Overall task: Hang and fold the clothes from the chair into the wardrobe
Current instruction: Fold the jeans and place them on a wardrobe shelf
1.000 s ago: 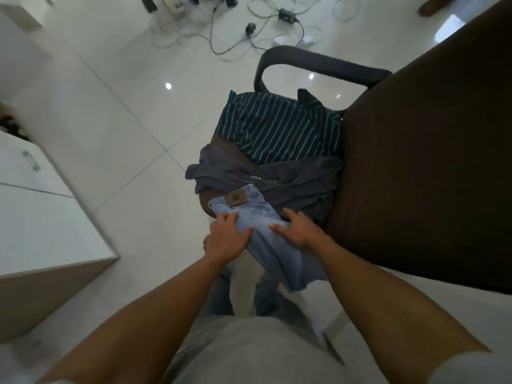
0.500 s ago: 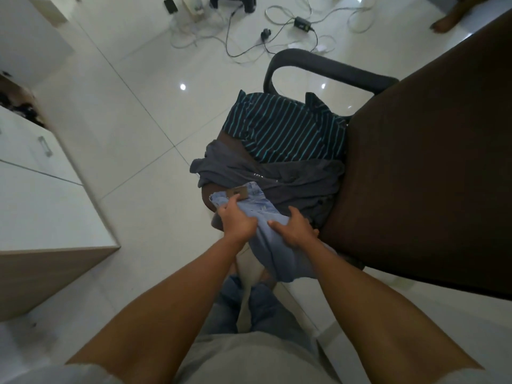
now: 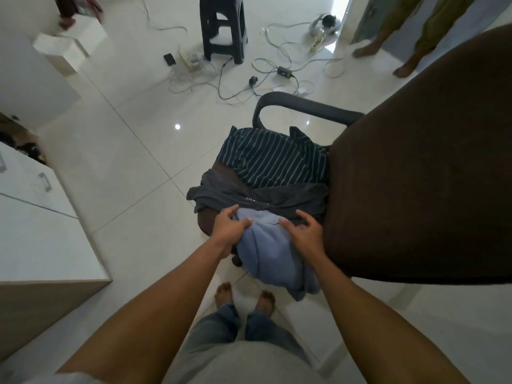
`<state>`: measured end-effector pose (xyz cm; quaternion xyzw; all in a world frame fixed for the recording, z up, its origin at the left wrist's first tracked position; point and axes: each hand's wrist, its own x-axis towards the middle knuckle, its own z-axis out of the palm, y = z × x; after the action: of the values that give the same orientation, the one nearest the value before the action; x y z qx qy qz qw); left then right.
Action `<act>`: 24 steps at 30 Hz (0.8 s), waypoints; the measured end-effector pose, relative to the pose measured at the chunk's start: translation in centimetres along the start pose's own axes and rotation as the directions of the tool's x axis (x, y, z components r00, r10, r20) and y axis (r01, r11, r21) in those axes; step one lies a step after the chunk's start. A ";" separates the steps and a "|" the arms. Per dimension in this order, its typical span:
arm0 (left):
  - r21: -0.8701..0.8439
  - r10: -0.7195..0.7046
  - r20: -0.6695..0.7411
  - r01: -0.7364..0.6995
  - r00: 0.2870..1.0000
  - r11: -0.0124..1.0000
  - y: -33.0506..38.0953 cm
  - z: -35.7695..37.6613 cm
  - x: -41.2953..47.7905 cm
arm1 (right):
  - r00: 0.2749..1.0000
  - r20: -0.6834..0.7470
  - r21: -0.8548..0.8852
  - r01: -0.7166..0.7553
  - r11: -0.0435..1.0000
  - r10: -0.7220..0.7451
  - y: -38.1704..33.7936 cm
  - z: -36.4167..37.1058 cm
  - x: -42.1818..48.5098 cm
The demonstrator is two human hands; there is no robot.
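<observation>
Light blue jeans (image 3: pixel 273 250) lie bunched over the near edge of a brown office chair (image 3: pixel 415 189). My left hand (image 3: pixel 228 227) grips the jeans' upper left part, thumb and fingers curled into the cloth. On the right side of the jeans rests my right hand (image 3: pixel 303 232), its fingers spread and bent, thumb on the cloth. Behind the jeans lies a dark grey garment (image 3: pixel 257 199), and a dark shirt with teal stripes (image 3: pixel 273 157) farther back on the seat.
A white cabinet with drawers (image 3: pixel 41 231) stands at the left. On the tiled floor beyond the chair are tangled cables (image 3: pixel 249 76) and a black stool (image 3: pixel 223 26). Another person's bare feet (image 3: pixel 385 56) stand at the top right. My own feet (image 3: pixel 245 297) are below the jeans.
The jeans have been gathered up, and their leather patch no longer shows. Both hands moved a little farther onto the seat. The view lifted to show more of the room.
</observation>
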<state>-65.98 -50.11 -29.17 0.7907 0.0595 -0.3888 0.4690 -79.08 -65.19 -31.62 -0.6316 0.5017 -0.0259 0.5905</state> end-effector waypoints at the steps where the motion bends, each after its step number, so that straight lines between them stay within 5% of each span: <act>1: 0.029 0.044 0.015 -0.044 0.999 0.999 0.6 -0.3 -0.3 | 1.000 -0.016 0.004 -0.003 1.000 0.003 -0.7 -0.3 -0.1; 6: 0.042 0.239 0.065 -0.242 0.969 0.969 4.8 -1.8 -2.4 | 0.993 -0.039 0.198 -0.097 0.975 0.107 -4.6 -1.6 -0.1; 10: 0.068 0.400 0.068 -0.405 0.914 0.912 8.9 -3.5 -4.2 | 0.872 0.440 0.319 -0.375 0.870 0.214 -11.0 -3.1 -2.2; 15: 0.053 0.572 0.050 -0.574 0.818 0.817 13.5 -7.0 -6.5 | 0.823 0.550 0.379 -0.397 0.836 0.141 -15.5 -3.1 -3.3; 20: 0.099 0.691 -0.018 -0.686 0.723 0.721 16.9 -11.5 -9.8 | 0.789 0.593 0.490 -0.193 0.850 -0.163 -21.6 -1.6 -5.2; 24: 0.179 0.750 -0.130 -0.729 0.648 0.661 18.4 -15.2 -12.0 | 0.799 0.406 0.613 0.123 0.781 -0.444 -26.3 -0.1 -6.2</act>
<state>-57.30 -45.11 -4.43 0.8043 -0.2447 -0.0878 0.5343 -66.34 -66.40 -7.84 -0.4837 0.1831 -0.0881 0.8513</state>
